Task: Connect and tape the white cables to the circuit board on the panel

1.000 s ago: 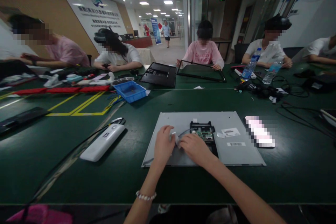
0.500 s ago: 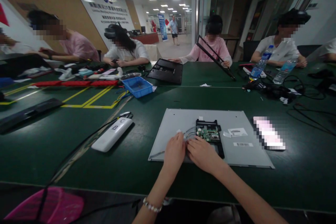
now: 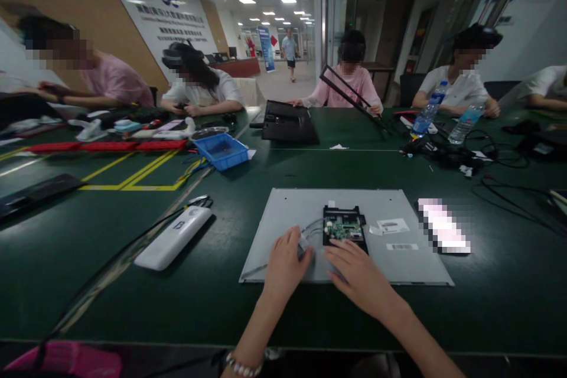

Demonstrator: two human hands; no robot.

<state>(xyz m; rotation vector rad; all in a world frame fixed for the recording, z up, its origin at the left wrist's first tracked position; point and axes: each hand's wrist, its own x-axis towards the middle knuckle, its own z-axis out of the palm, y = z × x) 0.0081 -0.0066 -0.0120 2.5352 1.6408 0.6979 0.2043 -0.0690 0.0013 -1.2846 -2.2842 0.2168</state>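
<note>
A grey metal display panel (image 3: pixel 398 269) lies flat in front of me. On its middle sits a black plastic frame (image 3: pixel 328 210) holding a green circuit board (image 3: pixel 343 229). Thin grey cables (image 3: pixel 313 225) run from the board toward my left hand (image 3: pixel 284 263). That hand rests on the panel left of the board, thumb and fingers apart around a small shiny strip (image 3: pixel 303 241); whether it touches the strip is unclear. My right hand (image 3: pixel 357 274) is open, its spread fingers over the lower part of the black frame, covering it.
A white power bank (image 3: pixel 175 237) with a black cable lies left of the panel, a lit phone (image 3: pixel 444 225) right of it. Farther back are a blue tray (image 3: pixel 224 152), a black plastic cover (image 3: pixel 290 123) and bottles (image 3: pixel 466 121). Several people sit across the green table (image 3: pixel 266 174).
My hands, close together before, have moved apart, and my right fingers have spread over the frame. The person opposite has shifted the black cover. The whole view has shifted slightly.
</note>
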